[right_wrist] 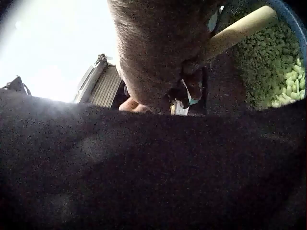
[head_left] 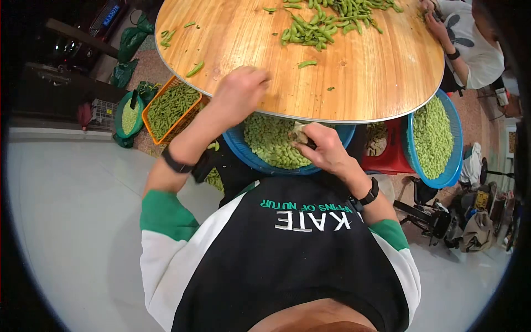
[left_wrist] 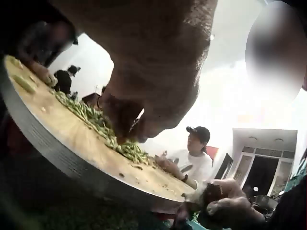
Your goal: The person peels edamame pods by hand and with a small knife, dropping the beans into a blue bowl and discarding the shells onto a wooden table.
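My left hand (head_left: 241, 94) is bent at the knuckles over the table's near edge, its fingers blurred. In the left wrist view the left hand (left_wrist: 153, 81) curls downward, with pods on the tabletop behind it; I cannot tell whether it pinches anything. The right hand (head_left: 327, 148) grips a pale thing (head_left: 300, 134) above a blue basin (head_left: 235, 145) of shelled green beans (head_left: 276, 141). From the right wrist, a smooth, pale, rod-shaped thing (right_wrist: 244, 31) sticks out from the right hand (right_wrist: 153, 62). A pile of green pods (head_left: 312, 30) lies farther across the round wooden table (head_left: 238, 39).
An orange crate (head_left: 166, 138) of pods stands left of my basin, beside a green basin (head_left: 119, 119). To the right are a red stool (head_left: 392, 149) and another blue basin (head_left: 456, 144) of beans. Another person (head_left: 470, 39) works at the table's far right.
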`<action>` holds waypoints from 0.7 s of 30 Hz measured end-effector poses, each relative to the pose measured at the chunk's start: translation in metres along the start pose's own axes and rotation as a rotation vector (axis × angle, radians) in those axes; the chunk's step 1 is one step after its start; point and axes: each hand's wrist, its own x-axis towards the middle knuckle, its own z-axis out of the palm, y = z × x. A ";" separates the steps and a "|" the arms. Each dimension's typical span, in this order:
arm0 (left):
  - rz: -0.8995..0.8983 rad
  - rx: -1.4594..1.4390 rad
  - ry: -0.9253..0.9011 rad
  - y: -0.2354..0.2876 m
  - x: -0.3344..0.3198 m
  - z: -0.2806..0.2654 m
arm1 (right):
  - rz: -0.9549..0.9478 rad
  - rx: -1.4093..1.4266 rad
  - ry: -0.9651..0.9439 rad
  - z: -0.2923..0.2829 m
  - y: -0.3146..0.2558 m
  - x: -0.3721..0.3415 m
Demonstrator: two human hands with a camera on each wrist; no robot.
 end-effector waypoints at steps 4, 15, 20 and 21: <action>0.078 -0.132 0.057 -0.002 0.063 0.067 | 0.207 0.105 0.050 -0.012 -0.010 0.000; -0.480 -0.918 -0.233 0.021 0.056 0.054 | 0.500 0.870 0.349 -0.035 -0.003 0.012; -0.628 -1.384 -0.289 0.037 0.025 0.052 | 0.500 1.089 0.256 -0.026 -0.005 0.018; -0.627 -1.444 -0.288 0.038 0.022 0.053 | 0.499 1.126 0.217 -0.023 -0.004 0.016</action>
